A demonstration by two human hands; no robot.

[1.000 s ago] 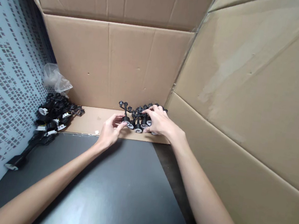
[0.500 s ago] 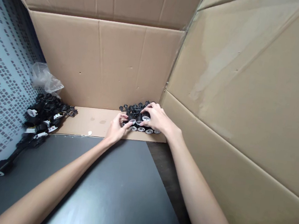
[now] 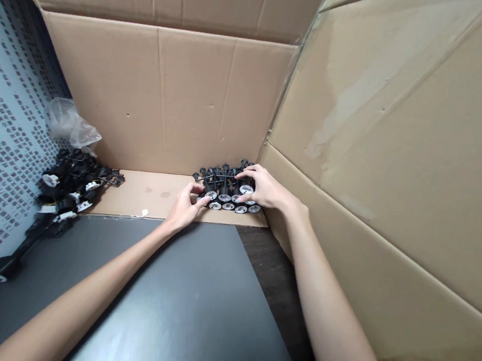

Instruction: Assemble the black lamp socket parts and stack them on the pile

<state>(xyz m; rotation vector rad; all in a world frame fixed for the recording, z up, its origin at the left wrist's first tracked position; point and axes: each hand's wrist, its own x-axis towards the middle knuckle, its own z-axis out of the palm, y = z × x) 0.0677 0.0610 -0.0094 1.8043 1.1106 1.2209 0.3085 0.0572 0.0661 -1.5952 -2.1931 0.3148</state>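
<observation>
Black cylindrical parts with white round ends and thin stems are stacked in rows (image 3: 228, 206) on a cardboard strip, white ends facing me. At the left end of the stack, my left hand (image 3: 184, 207) has thumb and fingers closed around a black cylindrical part (image 3: 211, 195) in the upper row. My right hand (image 3: 266, 189) grips another black cylindrical part (image 3: 246, 189) on top, toward the right end, with the thumb low by its white face and the fingers over its back. The stems point away toward the cardboard wall.
A loose heap of similar black parts (image 3: 71, 183) lies at the left, beside a clear plastic bag (image 3: 72, 123). Tall cardboard walls (image 3: 181, 97) stand behind and at the right (image 3: 377, 179). A dark grey board (image 3: 182, 302) covers the foreground.
My right hand has shifted right along the top of the stack, with the part in its grip. My left hand remains at the left end, nearly still.
</observation>
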